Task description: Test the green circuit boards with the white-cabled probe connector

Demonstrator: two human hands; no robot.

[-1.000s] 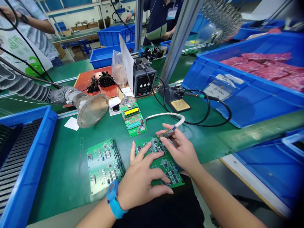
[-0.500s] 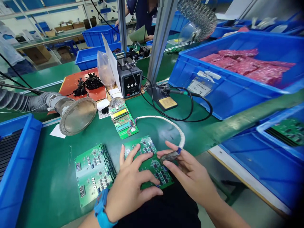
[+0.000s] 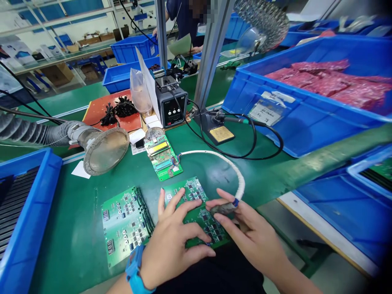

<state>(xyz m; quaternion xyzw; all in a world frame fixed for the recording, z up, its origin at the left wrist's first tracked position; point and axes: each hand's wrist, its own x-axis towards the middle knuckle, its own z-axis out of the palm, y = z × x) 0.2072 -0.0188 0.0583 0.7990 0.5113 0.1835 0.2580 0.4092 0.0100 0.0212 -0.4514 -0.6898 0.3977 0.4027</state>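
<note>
My left hand (image 3: 177,237), with a blue watch on its wrist, lies with fingers spread over a green circuit board panel (image 3: 196,188). Its fingertips rest on the board's surface. In my right hand (image 3: 245,228), thumb and fingers pinch a dark, taped probe (image 3: 225,209) whose tip is at the board, near its middle; whether it touches is hard to see. A white-wrapped cable (image 3: 228,161) runs from the probe to a green tester board (image 3: 162,157) with a yellow display and a teal socket. Left of my hands sits a stack of similar circuit boards (image 3: 124,228).
A soldering station (image 3: 173,108) and its iron stand (image 3: 219,130) stand behind. A fume-hose funnel (image 3: 107,151) hangs at left. Blue bins flank the bench: one with dark slotted racks (image 3: 39,220), another with pink bags (image 3: 306,104). Another person (image 3: 183,24) stands across the bench.
The whole view has shifted a little, so things appear slightly farther right. Both hands and the probe keep nearly the same pose over the board.
</note>
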